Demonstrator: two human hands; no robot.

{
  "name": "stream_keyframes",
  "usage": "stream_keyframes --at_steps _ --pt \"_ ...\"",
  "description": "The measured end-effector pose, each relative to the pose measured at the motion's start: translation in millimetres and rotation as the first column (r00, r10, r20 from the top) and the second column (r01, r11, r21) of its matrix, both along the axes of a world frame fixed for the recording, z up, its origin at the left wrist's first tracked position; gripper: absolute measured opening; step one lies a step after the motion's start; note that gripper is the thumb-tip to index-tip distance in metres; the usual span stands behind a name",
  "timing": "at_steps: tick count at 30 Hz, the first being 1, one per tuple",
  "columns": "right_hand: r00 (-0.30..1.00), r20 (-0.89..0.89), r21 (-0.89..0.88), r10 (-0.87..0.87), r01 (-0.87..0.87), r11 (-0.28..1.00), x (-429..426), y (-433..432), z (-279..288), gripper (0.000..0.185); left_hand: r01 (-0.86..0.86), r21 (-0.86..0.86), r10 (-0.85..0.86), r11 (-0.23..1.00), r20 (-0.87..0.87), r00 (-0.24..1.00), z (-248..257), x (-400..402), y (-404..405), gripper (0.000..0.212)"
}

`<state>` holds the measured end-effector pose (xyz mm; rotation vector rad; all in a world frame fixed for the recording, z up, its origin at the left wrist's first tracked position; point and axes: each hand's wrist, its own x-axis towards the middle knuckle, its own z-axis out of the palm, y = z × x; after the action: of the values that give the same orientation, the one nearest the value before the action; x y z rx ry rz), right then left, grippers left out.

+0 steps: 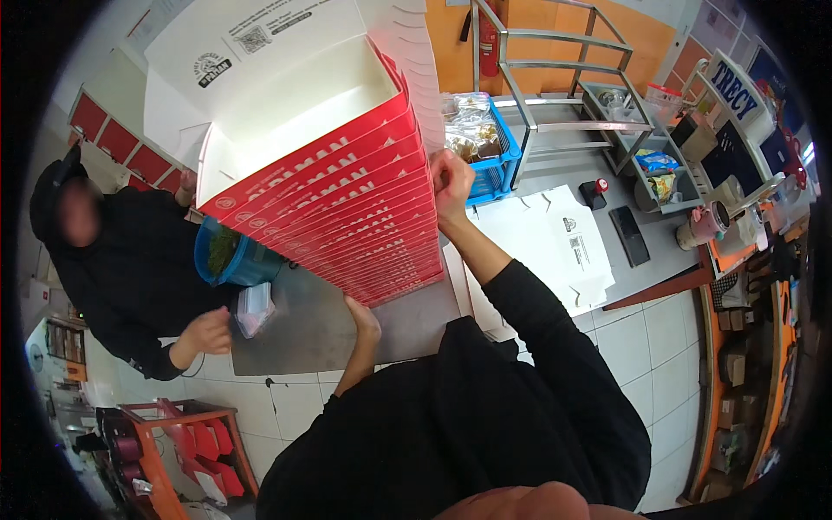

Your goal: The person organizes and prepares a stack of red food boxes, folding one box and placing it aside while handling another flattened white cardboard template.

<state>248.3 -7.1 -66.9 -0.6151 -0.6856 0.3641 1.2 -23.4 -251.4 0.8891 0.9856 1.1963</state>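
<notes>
A tall stack of nested red and white cardboard food boxes (364,214) leans in front of me above the steel table. The top box (305,123) stands unfolded, its white inside showing and its printed lid raised at the back. My left hand (363,318) is at the bottom of the stack, its fingers hidden behind the lowest boxes. My right hand (452,182) grips the right side of the stack, fingers curled against the layered edges. Flat white box blanks (552,240) lie on the table beside my right forearm.
A person in black (143,253) stands at the left, near a blue bucket (240,260) with greens and a clear plastic container (255,311). To the right are a blue basket (504,143), a metal rack (539,127), a stamp (593,193), a phone (629,236) and a grey organiser (669,185).
</notes>
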Motion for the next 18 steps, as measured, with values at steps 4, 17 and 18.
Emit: stream_keyframes --at_steps 4,17,18 --pt "0.999 0.036 -0.097 0.020 -0.017 0.995 3 -8 7 0.035 -0.019 -0.016 0.019 1.000 0.045 0.999 -23 -3 2 0.056" --pt "0.973 0.147 -0.104 0.176 -0.162 0.981 -7 -5 9 0.021 0.110 0.063 -0.115 0.992 0.084 0.990 68 1 17 0.063" --pt "0.975 0.150 -0.115 0.162 -0.146 0.983 -5 -6 9 0.021 0.102 0.066 -0.107 0.993 0.085 0.991 69 4 21 0.065"
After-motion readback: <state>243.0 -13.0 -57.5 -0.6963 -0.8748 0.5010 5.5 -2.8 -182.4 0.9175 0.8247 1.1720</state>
